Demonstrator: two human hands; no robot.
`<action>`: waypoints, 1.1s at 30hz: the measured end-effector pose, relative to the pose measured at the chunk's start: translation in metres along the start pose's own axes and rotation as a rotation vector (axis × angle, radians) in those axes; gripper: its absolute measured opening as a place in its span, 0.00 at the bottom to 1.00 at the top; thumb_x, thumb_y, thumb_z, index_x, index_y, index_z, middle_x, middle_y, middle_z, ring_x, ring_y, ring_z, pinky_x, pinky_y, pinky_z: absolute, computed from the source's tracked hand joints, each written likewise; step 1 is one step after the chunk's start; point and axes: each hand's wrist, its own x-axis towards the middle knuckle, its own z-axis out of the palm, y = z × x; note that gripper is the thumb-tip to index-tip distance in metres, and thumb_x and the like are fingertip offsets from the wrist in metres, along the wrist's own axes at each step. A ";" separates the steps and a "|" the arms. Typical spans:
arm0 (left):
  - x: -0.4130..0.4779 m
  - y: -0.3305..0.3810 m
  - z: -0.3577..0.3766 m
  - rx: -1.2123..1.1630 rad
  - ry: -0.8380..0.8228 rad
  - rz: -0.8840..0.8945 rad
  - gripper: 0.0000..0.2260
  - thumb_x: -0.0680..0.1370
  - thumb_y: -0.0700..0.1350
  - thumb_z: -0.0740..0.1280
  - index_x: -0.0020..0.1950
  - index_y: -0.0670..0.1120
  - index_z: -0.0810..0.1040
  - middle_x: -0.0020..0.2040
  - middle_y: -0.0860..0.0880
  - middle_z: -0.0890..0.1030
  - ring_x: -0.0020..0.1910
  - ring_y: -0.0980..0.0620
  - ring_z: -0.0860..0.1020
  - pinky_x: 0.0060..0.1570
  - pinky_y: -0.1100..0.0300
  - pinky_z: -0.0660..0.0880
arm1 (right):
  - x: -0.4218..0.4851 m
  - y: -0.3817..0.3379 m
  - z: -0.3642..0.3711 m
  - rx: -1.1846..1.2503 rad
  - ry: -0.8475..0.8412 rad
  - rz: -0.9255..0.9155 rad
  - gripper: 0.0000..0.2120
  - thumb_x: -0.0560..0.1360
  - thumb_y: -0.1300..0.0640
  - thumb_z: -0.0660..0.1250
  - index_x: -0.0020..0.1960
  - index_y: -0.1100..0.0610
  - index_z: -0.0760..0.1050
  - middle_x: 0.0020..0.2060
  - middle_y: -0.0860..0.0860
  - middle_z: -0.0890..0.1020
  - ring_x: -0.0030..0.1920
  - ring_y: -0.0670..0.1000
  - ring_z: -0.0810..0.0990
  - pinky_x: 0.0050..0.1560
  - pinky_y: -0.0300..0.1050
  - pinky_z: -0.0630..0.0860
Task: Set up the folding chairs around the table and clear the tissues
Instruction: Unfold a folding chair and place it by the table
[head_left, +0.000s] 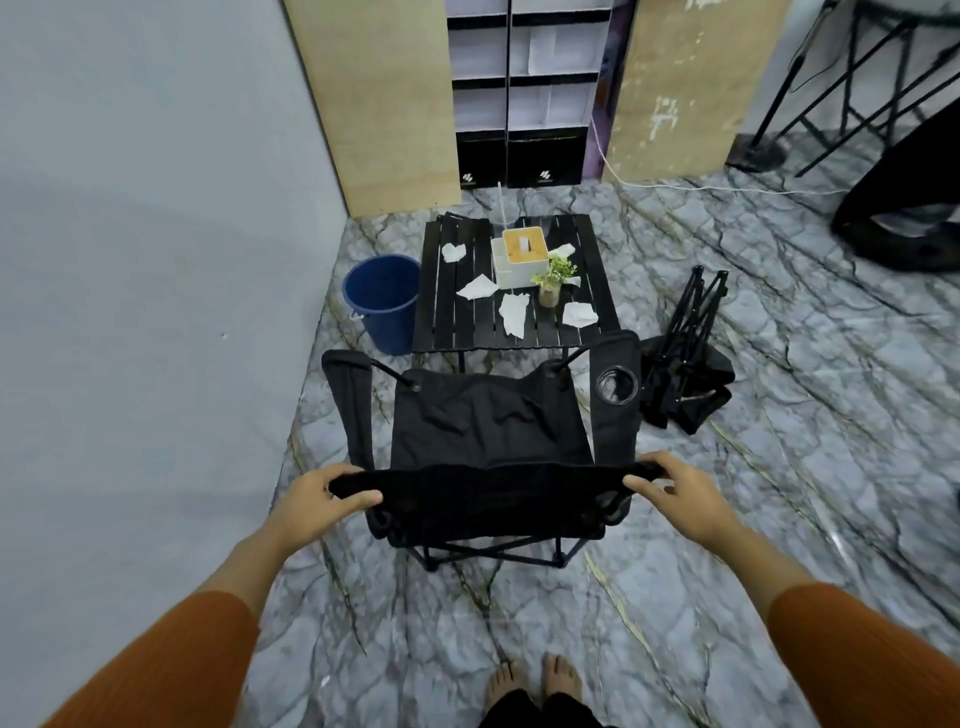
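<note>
Open chair (491, 426) facing surface (447, 322), left hand (317, 496) and right hand (680, 493) each closed on backrest top, crumpled tissues (514, 312) on surface, folded chair (685, 358) on floor, bucket (384, 301) beside.

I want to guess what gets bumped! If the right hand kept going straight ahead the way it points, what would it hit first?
Probably the open chair's armrest with the cup holder, just ahead of the right hand gripping the backrest. Depth is uncertain.
</note>
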 end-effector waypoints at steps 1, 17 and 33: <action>0.002 0.004 -0.002 0.011 0.009 0.002 0.20 0.68 0.63 0.73 0.55 0.54 0.81 0.52 0.56 0.83 0.53 0.56 0.80 0.57 0.56 0.76 | -0.003 0.000 -0.003 0.018 0.017 0.018 0.12 0.76 0.47 0.66 0.56 0.51 0.75 0.51 0.48 0.80 0.53 0.49 0.77 0.57 0.46 0.73; 0.068 0.277 0.204 0.556 -0.196 0.559 0.19 0.79 0.50 0.63 0.69 0.47 0.71 0.67 0.45 0.76 0.65 0.42 0.74 0.65 0.49 0.71 | -0.018 0.033 -0.077 -0.324 0.233 0.271 0.23 0.80 0.51 0.59 0.72 0.58 0.62 0.69 0.59 0.69 0.68 0.60 0.67 0.66 0.53 0.69; 0.140 0.470 0.384 0.735 -0.381 0.504 0.23 0.81 0.49 0.61 0.74 0.44 0.63 0.68 0.41 0.73 0.61 0.40 0.75 0.60 0.46 0.73 | 0.048 0.163 -0.256 -0.318 0.198 0.360 0.23 0.80 0.52 0.58 0.72 0.59 0.61 0.71 0.58 0.66 0.69 0.60 0.66 0.65 0.54 0.69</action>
